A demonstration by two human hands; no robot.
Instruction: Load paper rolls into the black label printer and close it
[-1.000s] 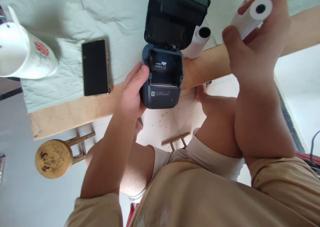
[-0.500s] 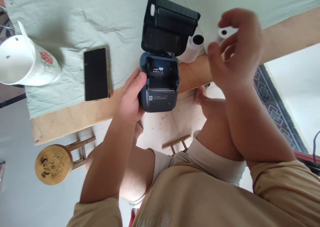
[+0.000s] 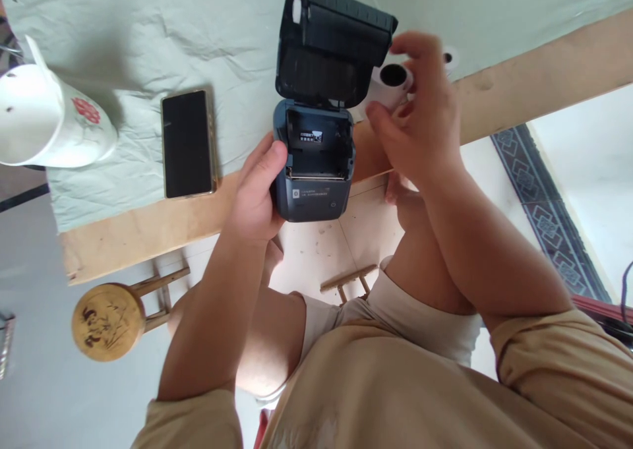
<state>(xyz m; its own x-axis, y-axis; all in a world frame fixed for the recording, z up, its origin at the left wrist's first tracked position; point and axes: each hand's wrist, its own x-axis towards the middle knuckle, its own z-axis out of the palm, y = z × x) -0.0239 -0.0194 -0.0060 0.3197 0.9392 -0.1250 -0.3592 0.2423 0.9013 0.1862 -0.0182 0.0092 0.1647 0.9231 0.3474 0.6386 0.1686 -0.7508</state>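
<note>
My left hand grips a small dark label printer by its left side, thumb on the edge of the body. The printer's lid is swung up, and the paper bay shows a small white label and no roll. My right hand is at a white paper roll just right of the lid, fingers curved and apart, thumb at the near side of the roll. Whether the fingers press on the roll is hard to see. Part of the roll is hidden behind the lid.
A second white roll lies behind my right hand. On the green cloth are a black phone and a white cup with a red mark, lying at the left. The table's wooden edge runs in front; a round wooden stool stands below.
My right hand has moved left and its fingers have come down around the nearer paper roll. The left hand still holds the printer with its lid up.
</note>
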